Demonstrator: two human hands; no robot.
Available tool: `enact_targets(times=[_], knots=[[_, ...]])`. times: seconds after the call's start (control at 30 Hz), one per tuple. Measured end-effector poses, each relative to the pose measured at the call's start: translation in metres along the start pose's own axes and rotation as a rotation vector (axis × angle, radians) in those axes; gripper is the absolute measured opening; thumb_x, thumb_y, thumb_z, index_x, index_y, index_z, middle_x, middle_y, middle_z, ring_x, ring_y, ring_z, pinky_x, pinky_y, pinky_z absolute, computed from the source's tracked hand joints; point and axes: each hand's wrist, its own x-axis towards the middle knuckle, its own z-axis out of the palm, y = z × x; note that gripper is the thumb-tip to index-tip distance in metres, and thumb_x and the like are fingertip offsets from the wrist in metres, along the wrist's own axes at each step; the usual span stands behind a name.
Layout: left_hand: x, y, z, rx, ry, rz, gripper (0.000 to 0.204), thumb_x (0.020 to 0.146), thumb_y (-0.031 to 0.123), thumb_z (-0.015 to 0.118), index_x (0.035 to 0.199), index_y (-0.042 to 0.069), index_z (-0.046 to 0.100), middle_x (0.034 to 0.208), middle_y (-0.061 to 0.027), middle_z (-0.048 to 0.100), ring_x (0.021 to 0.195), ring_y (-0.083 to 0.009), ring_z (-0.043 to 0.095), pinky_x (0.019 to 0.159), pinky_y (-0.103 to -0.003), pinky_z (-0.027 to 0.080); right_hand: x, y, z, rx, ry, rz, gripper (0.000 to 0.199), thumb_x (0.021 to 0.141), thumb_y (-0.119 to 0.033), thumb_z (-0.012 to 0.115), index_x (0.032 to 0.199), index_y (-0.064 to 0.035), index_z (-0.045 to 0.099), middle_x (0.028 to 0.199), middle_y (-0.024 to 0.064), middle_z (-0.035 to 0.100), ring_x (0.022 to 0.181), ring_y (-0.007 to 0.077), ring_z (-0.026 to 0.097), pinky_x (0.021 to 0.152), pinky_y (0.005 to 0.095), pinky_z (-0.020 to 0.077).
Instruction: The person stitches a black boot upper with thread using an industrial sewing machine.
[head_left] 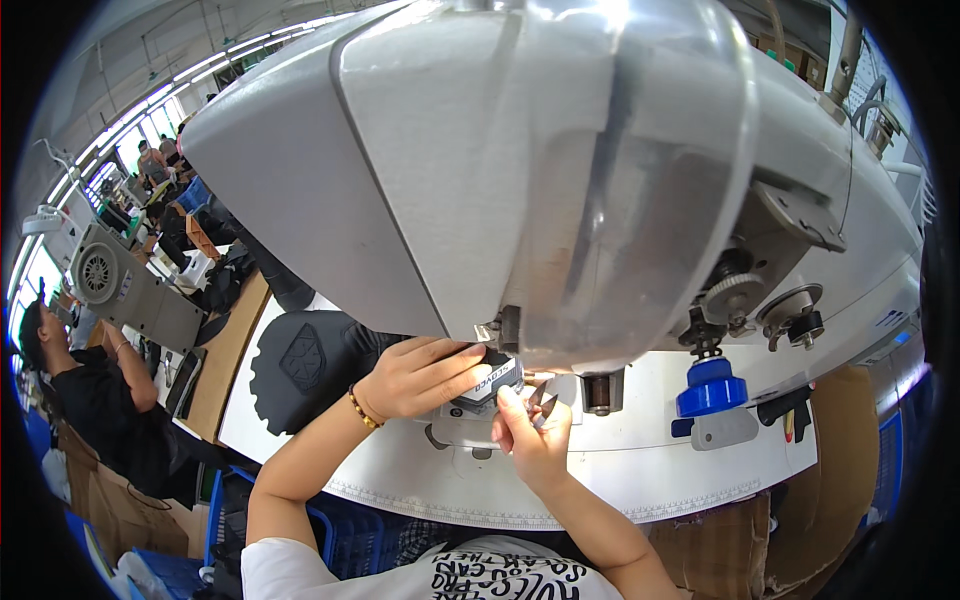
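My left hand (425,378) reaches under the sewing machine head, its fingers stretched together over a small black piece with a white-lettered grey label (493,379). Its thumb is hidden, but the fingertips hold the piece by the needle area. My right hand (537,440) is closed around small dark-bladed thread snips (543,406), blades pointing up, right beside the label's near edge. The right thumb touches or nearly touches the label. Left of my left wrist lies a black moulded panel (305,368) with a raised diamond emblem and scalloped edge; whether it joins the small piece is hidden.
The large white sewing machine (440,180) fills the space above my hands. A blue knob (711,388) hangs at right over the white table (640,475), which has a ruler along its curved front edge. Another person (105,400) works at left. Blue crates (355,535) stand below.
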Motion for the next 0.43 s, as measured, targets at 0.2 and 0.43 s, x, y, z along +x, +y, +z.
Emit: enact_targets(times=[0.2,0.43], knots=[[0.001,0.002,0.002,-0.009,0.044,-0.069,0.026,0.066,0.010,0.060,0.091,0.004,0.061,0.090,-0.0091,0.064,0.070,-0.0192,0.062,0.055,-0.025,0.051,0.006,0.000,-0.012,-0.180,-0.140,-0.046,0.023,0.087,-0.015,0.052,0.068,-0.0012,0.053,0.052,0.0046,0.053,0.038,0.0076,0.044,0.036,0.0188,0.0310],[0.004,-0.004,-0.005,-0.025,0.011,-0.038,0.028,0.066,0.007,0.060,0.093,0.004,0.062,0.092,-0.0112,0.064,0.073,-0.0209,0.064,0.054,-0.024,0.052,0.006,0.002,-0.010,0.054,-0.013,0.005,0.015,0.087,-0.015,0.052,0.078,-0.0032,0.053,0.056,0.0073,0.056,0.037,0.0091,0.043,0.034,0.0209,0.0331]])
